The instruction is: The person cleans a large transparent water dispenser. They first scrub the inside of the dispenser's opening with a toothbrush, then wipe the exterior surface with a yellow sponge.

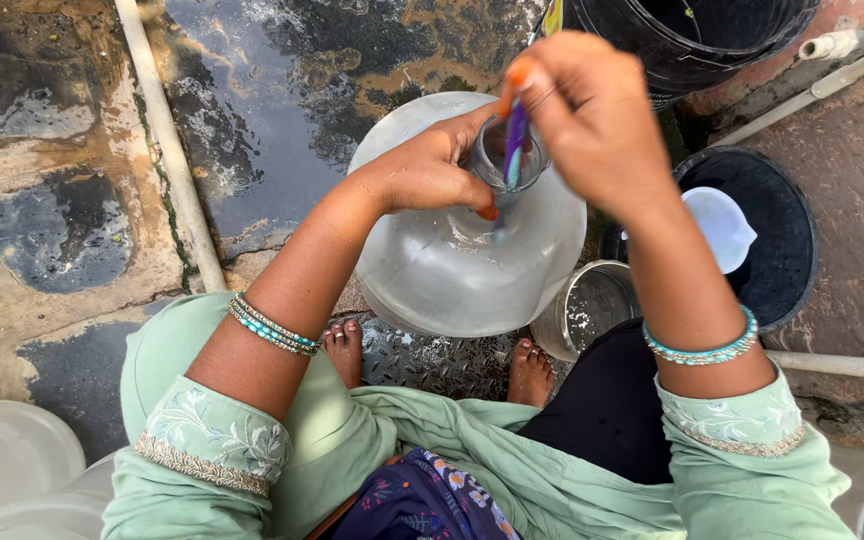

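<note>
A big clear jug [467,250] is held at its neck by the left hand [432,170]. A purple brush [514,145] is held by the right hand [587,115] and is poked into the jug's mouth. A steel pot [587,305] is seen just beside the jug. A white scoop [722,225] is seen in a black tub [792,250]. The ground is wet.

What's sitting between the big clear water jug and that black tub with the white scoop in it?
In the head view, a small steel pot stands on the wet floor between the clear jug and the black tub holding the white scoop.
</note>
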